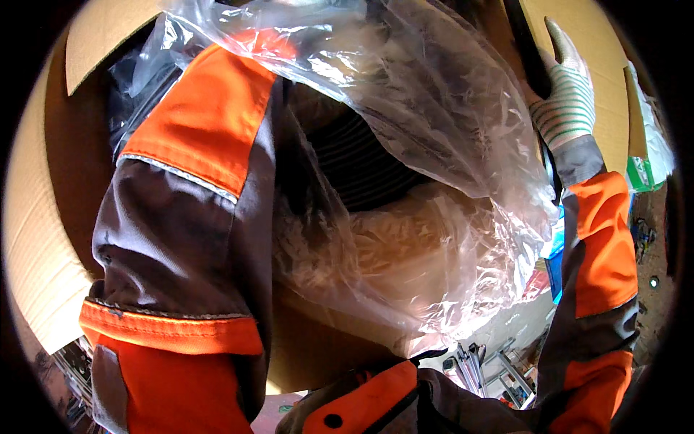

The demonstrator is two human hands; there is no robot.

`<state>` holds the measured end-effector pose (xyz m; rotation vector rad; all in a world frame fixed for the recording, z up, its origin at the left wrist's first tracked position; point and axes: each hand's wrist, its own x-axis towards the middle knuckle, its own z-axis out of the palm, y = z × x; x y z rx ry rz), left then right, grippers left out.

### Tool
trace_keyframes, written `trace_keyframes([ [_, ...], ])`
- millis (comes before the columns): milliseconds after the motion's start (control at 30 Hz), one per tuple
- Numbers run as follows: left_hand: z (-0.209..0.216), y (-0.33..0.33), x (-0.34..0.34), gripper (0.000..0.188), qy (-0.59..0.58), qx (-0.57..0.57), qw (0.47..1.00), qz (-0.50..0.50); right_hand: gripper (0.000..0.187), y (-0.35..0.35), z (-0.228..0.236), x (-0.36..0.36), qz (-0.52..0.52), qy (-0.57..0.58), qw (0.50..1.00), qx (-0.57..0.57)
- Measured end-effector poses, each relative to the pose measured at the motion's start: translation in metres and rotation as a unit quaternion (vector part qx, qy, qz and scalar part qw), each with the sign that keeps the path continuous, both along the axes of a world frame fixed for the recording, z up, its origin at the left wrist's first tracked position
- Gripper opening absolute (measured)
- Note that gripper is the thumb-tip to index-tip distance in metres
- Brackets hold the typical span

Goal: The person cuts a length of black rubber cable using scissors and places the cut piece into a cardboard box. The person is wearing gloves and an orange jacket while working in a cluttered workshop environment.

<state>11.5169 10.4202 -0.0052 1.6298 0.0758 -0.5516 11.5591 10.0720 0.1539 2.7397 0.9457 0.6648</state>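
My left arm, in an orange and dark grey sleeve (210,123), reaches forward into a large cardboard box (65,181). Its upper part passes beneath a clear plastic bag (448,101), and the left hand itself is hidden. Through the bag's opening shows a dark, ribbed, rounded thing (361,163); I cannot make out its kind. My right hand (571,98), in a white glove with green stripes, lies against a cardboard flap (611,72) at the upper right. Its visible fingers are stretched out and apart, and no held thing shows in it.
A cardboard flap (101,36) stands up at the far left. White and green packaging (647,166) is beyond my right arm. Below the bag, metal parts (506,372) lie on the grey floor (517,325).
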Motion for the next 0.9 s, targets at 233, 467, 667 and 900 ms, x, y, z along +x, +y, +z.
trace_keyframes([
  [233,0.028,0.009,0.003,0.043,0.046,-0.117,0.992,0.020,0.078,0.008,0.006,0.006,-0.024,0.066,0.994,0.088],
  [467,0.037,-0.004,-0.043,0.044,0.231,-0.362,0.900,0.081,0.070,0.000,0.010,-0.001,-0.028,-0.029,0.995,-0.087],
  [667,0.050,-0.011,-0.078,0.044,0.380,-0.515,0.756,0.138,0.062,0.012,0.007,-0.011,-0.040,-0.015,0.994,-0.104],
  [900,0.029,-0.020,-0.095,0.049,0.367,-0.499,0.759,0.199,0.065,0.017,0.013,-0.022,-0.040,-0.012,0.994,-0.101],
])
